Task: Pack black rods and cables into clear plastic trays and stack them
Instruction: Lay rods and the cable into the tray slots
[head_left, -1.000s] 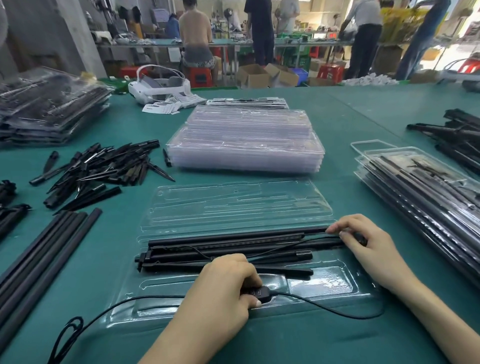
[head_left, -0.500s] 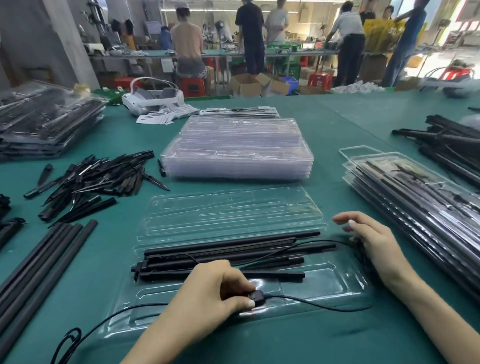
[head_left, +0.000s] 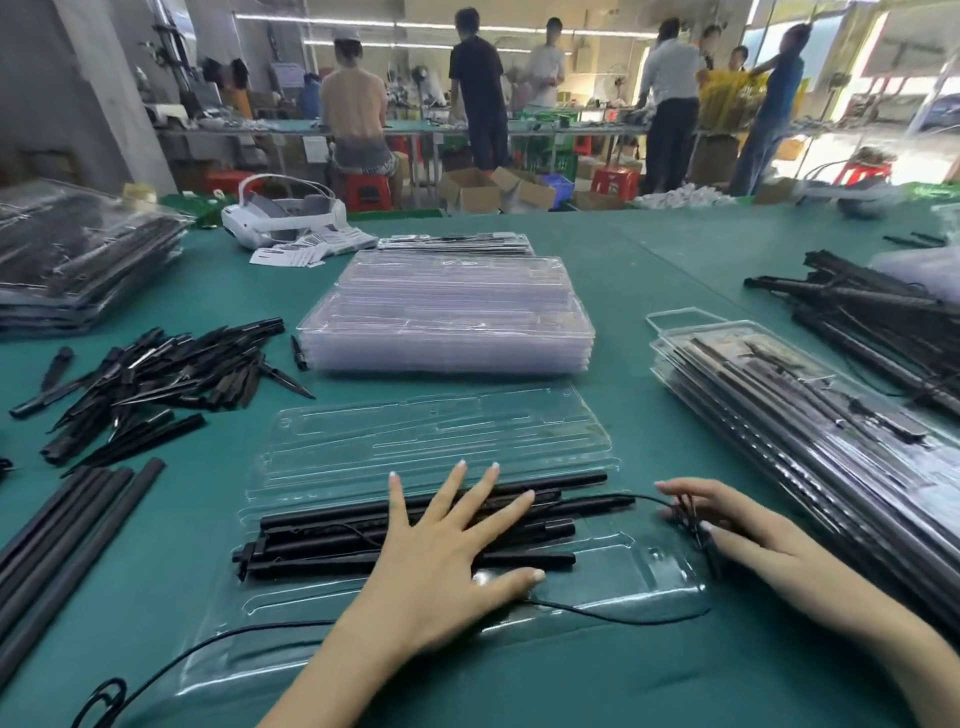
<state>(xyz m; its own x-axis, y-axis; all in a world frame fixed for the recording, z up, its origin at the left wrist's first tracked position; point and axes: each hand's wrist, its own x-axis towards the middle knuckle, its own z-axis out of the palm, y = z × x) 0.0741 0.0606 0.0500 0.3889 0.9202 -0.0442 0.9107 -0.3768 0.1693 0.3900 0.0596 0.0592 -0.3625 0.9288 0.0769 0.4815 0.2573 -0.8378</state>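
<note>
An open clear plastic tray (head_left: 649, 566) lies on the green table in front of me, its lid half (head_left: 431, 441) folded back behind it. Several black rods (head_left: 322, 540) lie lengthwise in the tray. My left hand (head_left: 447, 561) is spread flat, fingers straight, pressing on the rods. A thin black cable (head_left: 613, 616) runs along the tray's front edge and off to the lower left. My right hand (head_left: 727, 525) rests at the tray's right end with its fingers over a bundled part of the cable; whether it holds the bundle is unclear.
A stack of empty clear trays (head_left: 447, 317) stands behind. Packed trays are stacked at right (head_left: 810, 431) and far left (head_left: 78, 260). Loose black spikes (head_left: 150, 374) and long black rods (head_left: 62, 540) lie at left, more rods (head_left: 872, 312) at far right. People work at benches beyond.
My left hand has let go of the cable's small black part at the tray front and now lies spread flat over the rods. My right hand stays at the tray's right end.
</note>
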